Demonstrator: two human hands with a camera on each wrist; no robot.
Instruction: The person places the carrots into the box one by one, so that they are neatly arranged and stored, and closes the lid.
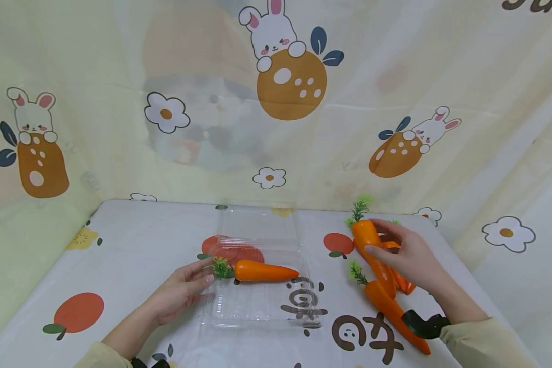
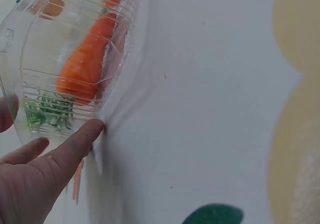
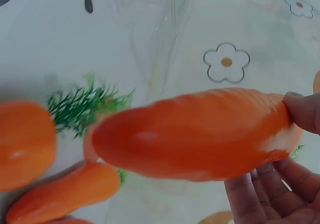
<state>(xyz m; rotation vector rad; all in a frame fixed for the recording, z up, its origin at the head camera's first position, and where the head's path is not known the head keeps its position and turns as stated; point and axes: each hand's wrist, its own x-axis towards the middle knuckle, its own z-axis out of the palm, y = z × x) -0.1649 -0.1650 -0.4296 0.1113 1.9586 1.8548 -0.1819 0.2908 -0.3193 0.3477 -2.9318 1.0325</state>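
An orange, glossy, tapered carrot with green frilly leaves [image 1: 363,232], right of centre in the head view, is gripped between the thumb and fingers of the right hand [image 1: 409,253]. Other orange carrots [image 1: 386,302] lie beside it, toward the lower right. At centre, a clear, hinged plastic box [image 1: 259,324] stands open, containing one green-topped orange carrot [image 1: 262,271]. The left hand [image 1: 177,294], fingers loosely extended, touches the box's left side. A white, fruit-printed tablecloth [image 1: 133,245] lies underneath.
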